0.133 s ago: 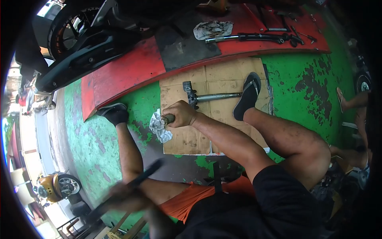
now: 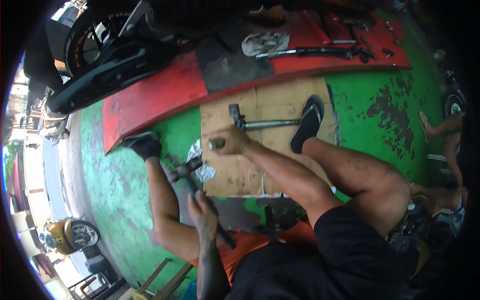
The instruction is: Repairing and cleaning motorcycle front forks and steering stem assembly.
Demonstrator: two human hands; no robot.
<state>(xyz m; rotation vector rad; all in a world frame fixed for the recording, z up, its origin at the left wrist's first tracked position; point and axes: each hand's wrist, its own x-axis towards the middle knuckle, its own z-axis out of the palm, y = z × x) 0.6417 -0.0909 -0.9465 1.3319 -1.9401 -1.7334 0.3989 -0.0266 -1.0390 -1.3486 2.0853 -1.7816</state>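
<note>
My left hand [image 2: 203, 215] is wrapped round the handle of a hammer [image 2: 182, 171], its head just below and left of my right hand. In my right hand [image 2: 232, 140] is a short, dull metal cylinder [image 2: 216, 144], its round end facing up out of the fist. A gap shows between the hammer head and that cylinder. Under them, a crumpled white rag [image 2: 206, 173] lies at the left edge of a cardboard sheet [image 2: 285, 160]. Beyond my right hand, a metal tube with a dark clamp [image 2: 272, 123] rests on the cardboard, one end beside my right foot.
A red and black platform [image 2: 160, 105] crosses the far side, with a motorcycle's black exhaust [image 2: 100, 80] over it. On it lie a stained rag [image 2: 265, 44], a long black rod-like part [image 2: 320, 52] and several tools. Another person's leg [image 2: 445, 127] shows at right.
My left hand has swung the hammer from the lower left, up and right, toward the metal cylinder. My right hand keeps its hold in nearly the same place.
</note>
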